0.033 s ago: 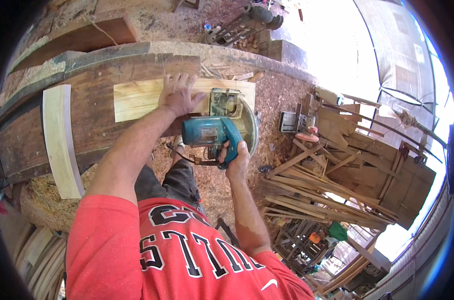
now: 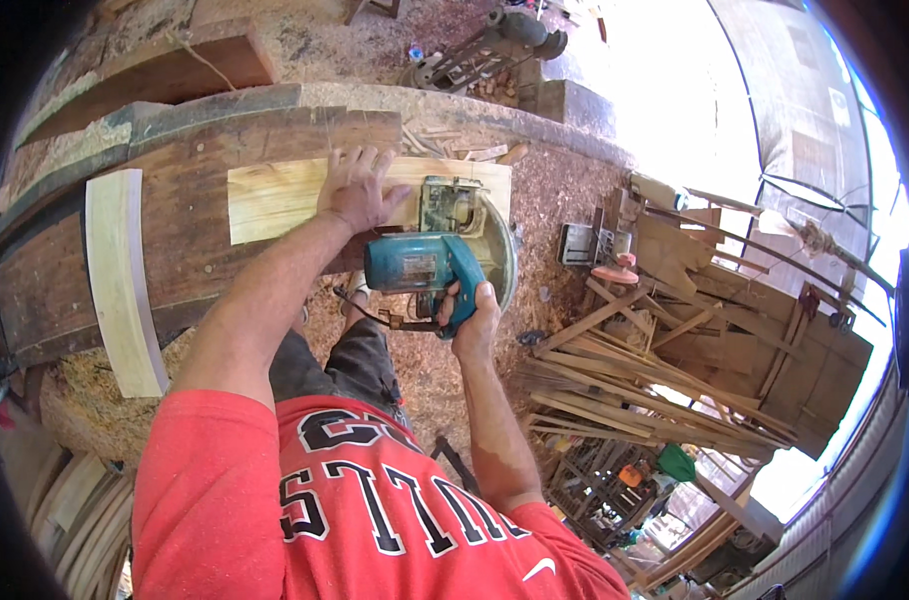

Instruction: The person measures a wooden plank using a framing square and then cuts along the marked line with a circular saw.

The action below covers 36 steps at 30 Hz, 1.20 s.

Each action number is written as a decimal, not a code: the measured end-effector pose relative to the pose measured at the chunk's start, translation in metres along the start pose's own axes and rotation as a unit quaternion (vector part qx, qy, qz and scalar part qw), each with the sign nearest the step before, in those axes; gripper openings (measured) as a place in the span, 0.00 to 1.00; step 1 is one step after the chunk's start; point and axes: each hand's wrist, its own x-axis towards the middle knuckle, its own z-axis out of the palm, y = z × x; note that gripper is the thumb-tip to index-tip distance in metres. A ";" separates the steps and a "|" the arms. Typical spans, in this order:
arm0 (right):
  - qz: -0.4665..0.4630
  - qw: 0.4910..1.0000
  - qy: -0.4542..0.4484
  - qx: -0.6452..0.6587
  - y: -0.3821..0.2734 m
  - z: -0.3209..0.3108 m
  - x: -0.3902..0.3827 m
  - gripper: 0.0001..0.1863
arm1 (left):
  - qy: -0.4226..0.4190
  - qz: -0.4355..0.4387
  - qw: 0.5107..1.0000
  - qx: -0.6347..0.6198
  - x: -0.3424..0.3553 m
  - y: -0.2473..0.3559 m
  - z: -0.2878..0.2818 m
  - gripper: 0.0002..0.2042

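A pale yellow plank (image 2: 275, 200) lies across a dark, worn wooden bench (image 2: 185, 270). My left hand (image 2: 358, 190) presses flat on the plank with its fingers spread. Just to the right of it, a teal circular saw (image 2: 425, 262) rests on the plank's right part, its round blade guard hanging past the near edge. My right hand (image 2: 472, 322) is closed around the saw's handle. A dark cord loops below the saw.
A light curved board (image 2: 120, 285) lies across the bench's left end. Sawdust (image 2: 565, 190) covers the ground. A heap of wooden slats and frames (image 2: 675, 360) stands to the right, and a metal machine (image 2: 485, 50) behind the bench.
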 end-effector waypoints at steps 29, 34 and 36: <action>0.007 1.000 -0.003 -0.002 -0.006 0.005 0.003 0.34 | -0.040 -0.005 0.999 0.003 0.001 0.000 -0.005 0.28; 0.011 1.000 -0.003 0.004 -0.006 0.005 0.005 0.34 | -0.033 -0.004 0.999 0.001 0.002 0.001 -0.006 0.27; 0.014 1.000 -0.005 0.006 -0.006 0.004 0.006 0.34 | -0.078 -0.025 0.997 -0.016 0.003 0.001 -0.008 0.28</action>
